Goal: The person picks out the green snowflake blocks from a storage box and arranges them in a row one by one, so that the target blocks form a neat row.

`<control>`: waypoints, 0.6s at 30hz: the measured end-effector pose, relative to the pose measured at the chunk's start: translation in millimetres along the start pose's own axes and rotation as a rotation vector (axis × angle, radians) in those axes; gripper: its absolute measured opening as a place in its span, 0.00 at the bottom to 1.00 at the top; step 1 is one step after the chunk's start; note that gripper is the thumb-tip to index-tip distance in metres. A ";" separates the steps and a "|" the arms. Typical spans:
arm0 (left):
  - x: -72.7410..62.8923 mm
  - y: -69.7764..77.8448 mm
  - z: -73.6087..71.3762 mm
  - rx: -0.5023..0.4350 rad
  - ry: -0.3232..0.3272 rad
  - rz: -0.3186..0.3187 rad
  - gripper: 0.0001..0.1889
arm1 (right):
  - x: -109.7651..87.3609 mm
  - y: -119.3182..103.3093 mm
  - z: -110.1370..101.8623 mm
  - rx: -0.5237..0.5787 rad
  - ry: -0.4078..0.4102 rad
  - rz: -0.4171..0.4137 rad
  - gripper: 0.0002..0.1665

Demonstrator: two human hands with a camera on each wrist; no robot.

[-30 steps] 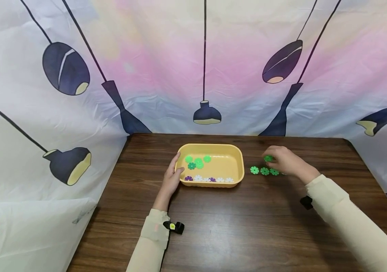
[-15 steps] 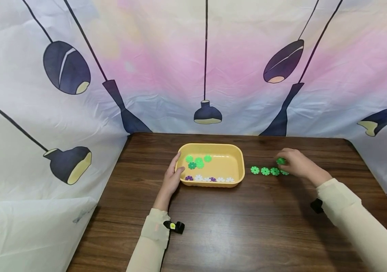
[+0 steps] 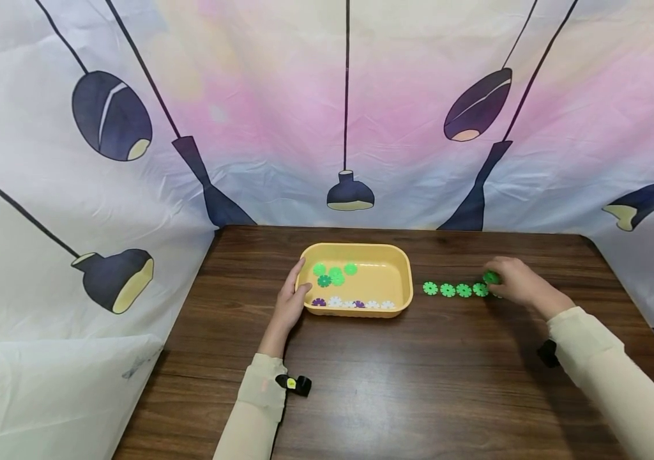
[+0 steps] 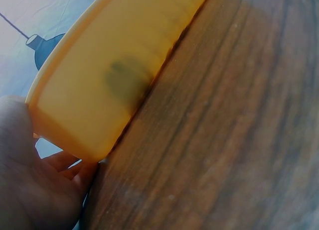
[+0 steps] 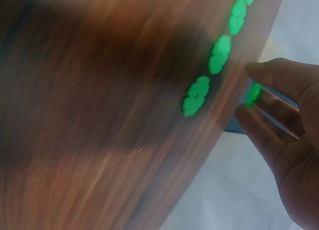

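Observation:
My left hand [image 3: 290, 300] grips the left end of a yellow plastic tray [image 3: 403, 281], thumb over the rim and fingers along the outside. In the left wrist view the hand [image 4: 45, 175] is at the tray's corner. Green snowflake discs, a dark green disc [image 3: 324, 280] among them, lie in the tray; purple and white discs [image 3: 335, 301] are along its near side. My right hand [image 3: 519, 281] pinches a green snowflake disc [image 5: 253, 94] above the table. Below it runs a row of green discs [image 3: 448, 290], its right end partly hidden by the hand.
The tray and the row stand on a dark wooden table [image 3: 361, 377], towards its back edge. Behind the table hangs a cloth backdrop [image 3: 281, 128] printed with lamps. A black camera [image 3: 298, 384] is strapped to the left wrist.
My right hand has moved to the right along the row with the green disc, uncovering more of the discs beneath. The left hand and the tray have stayed in place.

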State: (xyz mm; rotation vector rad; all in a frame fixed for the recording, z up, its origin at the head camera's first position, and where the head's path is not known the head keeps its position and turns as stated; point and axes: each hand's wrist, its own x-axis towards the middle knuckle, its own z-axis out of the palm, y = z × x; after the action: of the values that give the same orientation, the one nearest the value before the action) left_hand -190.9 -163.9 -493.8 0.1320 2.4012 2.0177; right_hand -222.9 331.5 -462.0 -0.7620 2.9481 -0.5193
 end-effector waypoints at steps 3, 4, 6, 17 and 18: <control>-0.3 0.0 0.1 -0.001 -0.001 0.001 0.32 | -5.7 6.4 -0.9 0.000 -0.020 0.028 0.21; -0.4 0.0 0.1 -0.003 -0.001 0.002 0.32 | -7.7 8.3 -1.5 0.001 -0.026 0.037 0.21; -0.3 -0.4 0.5 -0.006 0.002 0.002 0.32 | -11.4 13.3 -1.3 -0.001 -0.038 0.053 0.20; 0.0 -0.3 0.7 0.002 0.010 -0.009 0.32 | -25.6 30.9 1.8 -0.024 -0.054 0.085 0.17; 0.0 -0.1 0.6 0.002 0.009 -0.009 0.32 | -26.5 31.7 1.9 -0.024 -0.059 0.089 0.17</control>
State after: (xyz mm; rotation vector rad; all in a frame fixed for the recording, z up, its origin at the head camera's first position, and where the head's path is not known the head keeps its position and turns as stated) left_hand -190.9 -163.3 -494.0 0.1123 2.4046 2.0165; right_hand -214.1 369.7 -475.2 -0.6325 2.9229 -0.4487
